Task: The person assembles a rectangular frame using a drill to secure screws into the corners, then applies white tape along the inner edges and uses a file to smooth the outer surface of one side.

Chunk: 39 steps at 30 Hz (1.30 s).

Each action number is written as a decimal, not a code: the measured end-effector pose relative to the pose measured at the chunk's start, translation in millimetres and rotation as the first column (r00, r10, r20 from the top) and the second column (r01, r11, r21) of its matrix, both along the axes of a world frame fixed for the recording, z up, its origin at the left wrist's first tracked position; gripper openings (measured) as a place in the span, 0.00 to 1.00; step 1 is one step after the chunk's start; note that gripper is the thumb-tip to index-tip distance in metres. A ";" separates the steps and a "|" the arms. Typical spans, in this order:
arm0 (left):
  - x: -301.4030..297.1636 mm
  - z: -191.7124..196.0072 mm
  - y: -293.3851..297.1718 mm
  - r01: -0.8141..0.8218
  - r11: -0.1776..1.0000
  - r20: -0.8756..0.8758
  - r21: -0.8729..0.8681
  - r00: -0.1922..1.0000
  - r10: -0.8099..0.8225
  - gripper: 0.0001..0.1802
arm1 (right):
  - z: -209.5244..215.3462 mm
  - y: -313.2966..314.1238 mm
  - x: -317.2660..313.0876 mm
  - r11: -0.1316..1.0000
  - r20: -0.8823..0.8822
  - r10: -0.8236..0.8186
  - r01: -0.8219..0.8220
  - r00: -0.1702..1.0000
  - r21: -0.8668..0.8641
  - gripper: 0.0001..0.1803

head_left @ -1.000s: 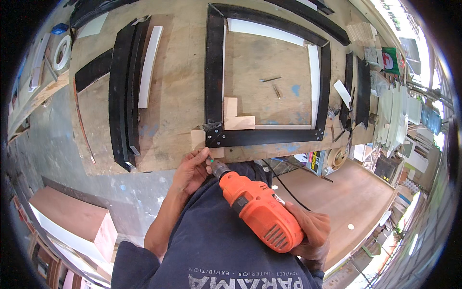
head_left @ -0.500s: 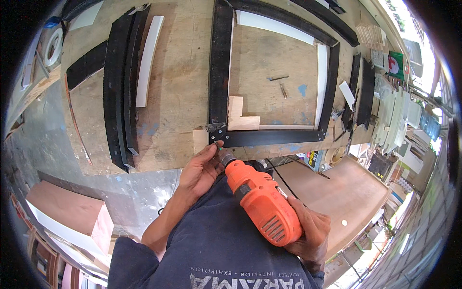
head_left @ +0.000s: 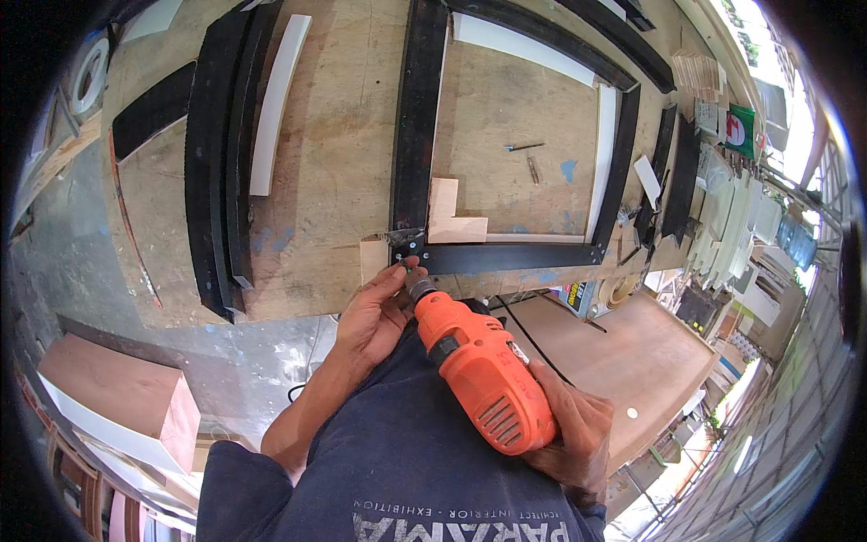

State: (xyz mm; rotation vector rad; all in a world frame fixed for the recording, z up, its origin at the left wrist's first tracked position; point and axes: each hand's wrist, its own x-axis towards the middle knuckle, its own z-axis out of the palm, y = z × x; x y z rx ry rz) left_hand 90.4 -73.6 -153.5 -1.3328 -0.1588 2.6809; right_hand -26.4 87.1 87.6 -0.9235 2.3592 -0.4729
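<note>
The right hand (head_left: 569, 434) is clamped around the orange drill (head_left: 479, 370), its tip at the near-left corner of the black frame (head_left: 506, 257) on the desk (head_left: 325, 163). The left hand's (head_left: 375, 312) fingers (head_left: 402, 271) pinch together at the tip, apparently steadying a screw. This looks like screw-driving; next calls for a plumb drill and firm pressure.

I've brought the drill (head_left: 474, 361) up w/ right hand (head_left: 569, 438); bit now at frame (head_left: 506, 258) corner, left hand (head_left: 375, 316) fingertips steadying it.
</note>
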 end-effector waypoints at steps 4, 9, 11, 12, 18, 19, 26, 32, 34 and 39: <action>0.3 -0.1 0.2 -0.015 1.000 -0.024 0.011 1.000 0.015 0.20 | 1.0 -0.5 2.0 1.000 -0.007 0.006 -0.006 1.000 0.022 0.42; -2.4 3.6 0.2 0.008 1.000 -0.008 -0.017 1.000 -0.008 0.21 | 0.5 -2.0 2.8 1.000 -0.033 0.018 -0.018 0.999 -0.001 0.41; -1.9 2.4 1.0 0.009 1.000 -0.009 -0.018 1.000 -0.009 0.21 | 0.1 -1.3 3.6 1.000 -0.040 0.022 -0.022 0.999 -0.003 0.41; -0.6 0.2 2.1 0.005 1.000 -0.013 -0.015 1.000 -0.005 0.21 | 0.1 -1.8 3.5 1.000 -0.037 0.021 -0.021 0.999 -0.005 0.41; -1.8 2.3 2.4 0.004 1.000 -0.010 -0.026 1.000 -0.004 0.19 | 1.0 -2.7 1.7 1.000 -0.030 0.027 -0.027 0.999 -0.002 0.41; -2.8 3.3 2.8 0.001 0.999 -0.001 -0.032 1.000 -0.002 0.18 | 0.8 -2.7 1.6 1.000 -0.028 0.027 -0.027 0.999 -0.003 0.41; 1.7 -2.7 3.5 -0.017 1.000 -0.039 -0.017 0.999 0.016 0.21 | 0.6 -3.2 2.6 1.000 -0.029 0.023 -0.023 0.999 -0.003 0.42; 1.2 -1.7 3.8 -0.011 1.000 -0.042 -0.028 0.999 0.010 0.21 | 3.3 -4.0 2.7 0.999 -0.014 0.020 -0.019 1.000 0.032 0.41; 0.8 -0.7 4.1 -0.015 1.000 -0.045 -0.027 0.999 0.014 0.22 | 3.9 -5.7 1.4 1.000 -0.005 0.017 -0.017 1.000 0.026 0.40; 1.5 -2.0 4.6 -0.011 0.999 -0.054 -0.043 0.998 0.009 0.21 | 3.9 -6.5 1.7 1.000 -0.001 0.006 -0.006 1.000 0.022 0.39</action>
